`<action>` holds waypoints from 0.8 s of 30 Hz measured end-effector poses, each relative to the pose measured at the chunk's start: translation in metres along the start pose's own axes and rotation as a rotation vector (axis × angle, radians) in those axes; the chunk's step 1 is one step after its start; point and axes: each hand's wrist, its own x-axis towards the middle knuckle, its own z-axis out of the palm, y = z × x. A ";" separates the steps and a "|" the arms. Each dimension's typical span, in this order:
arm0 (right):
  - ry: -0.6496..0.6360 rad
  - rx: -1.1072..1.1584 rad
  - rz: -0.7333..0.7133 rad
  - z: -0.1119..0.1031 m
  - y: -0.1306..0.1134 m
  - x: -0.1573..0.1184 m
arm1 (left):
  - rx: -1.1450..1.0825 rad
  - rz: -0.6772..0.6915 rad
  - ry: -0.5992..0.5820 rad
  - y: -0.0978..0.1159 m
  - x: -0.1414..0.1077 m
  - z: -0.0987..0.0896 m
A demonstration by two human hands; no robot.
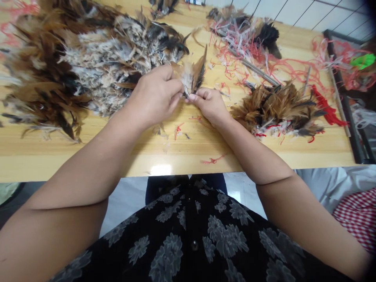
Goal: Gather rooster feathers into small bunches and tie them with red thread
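Observation:
A small bunch of brown, white and black feathers (192, 74) points away from me above the table, its base pinched between my two hands. My left hand (158, 92) has its thumb and fingers closed at the left of the base. From the right, my right hand (210, 103) grips the same quill ends between thumb and bent forefinger. A big heap of loose feathers (100, 62) with fluffy pale ends spreads over the table left of my hands. To the right lies a pile of brown feather bunches (279, 105) with red ties at the base.
Tangled pink and white string (235, 37) lies at the back right, near thin rods (260, 70). Red strands (327, 107) rest beside the right pile. A dark frame (342, 92) stands at the right end of the wooden table (188, 156). String scraps (213, 159) lie near the front edge.

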 end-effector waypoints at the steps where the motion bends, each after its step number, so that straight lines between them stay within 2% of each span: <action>1: 0.000 -0.015 -0.001 -0.001 0.000 0.000 | 0.054 0.037 -0.012 0.002 0.000 -0.001; 3: -0.001 -0.049 -0.012 -0.002 0.000 0.001 | 0.144 0.083 -0.049 0.008 0.000 -0.003; 5: -0.016 -0.080 -0.034 -0.003 0.001 0.002 | 0.190 0.072 -0.078 0.015 0.000 -0.004; 11: -0.058 -0.145 -0.066 0.001 0.004 0.004 | 0.029 -0.113 -0.122 0.036 0.002 0.000; 13: -0.039 -0.113 -0.074 0.001 0.005 0.003 | -0.022 -0.140 -0.051 0.041 0.003 -0.002; 15: -0.021 -0.046 -0.071 0.001 0.006 0.003 | -0.036 -0.112 0.083 0.044 0.003 -0.007; 17: -0.005 0.032 -0.056 0.000 0.007 0.003 | -0.026 -0.078 0.226 0.041 0.001 -0.012; 19: 0.012 0.097 -0.034 -0.001 0.007 0.005 | -0.066 -0.104 0.297 0.032 0.000 -0.014; 21: 0.032 0.139 -0.023 -0.002 0.006 0.006 | -0.165 -0.176 0.254 0.021 -0.002 -0.011; 24: 0.021 0.154 -0.045 -0.001 0.000 0.003 | -0.355 -0.270 0.085 0.009 -0.004 0.000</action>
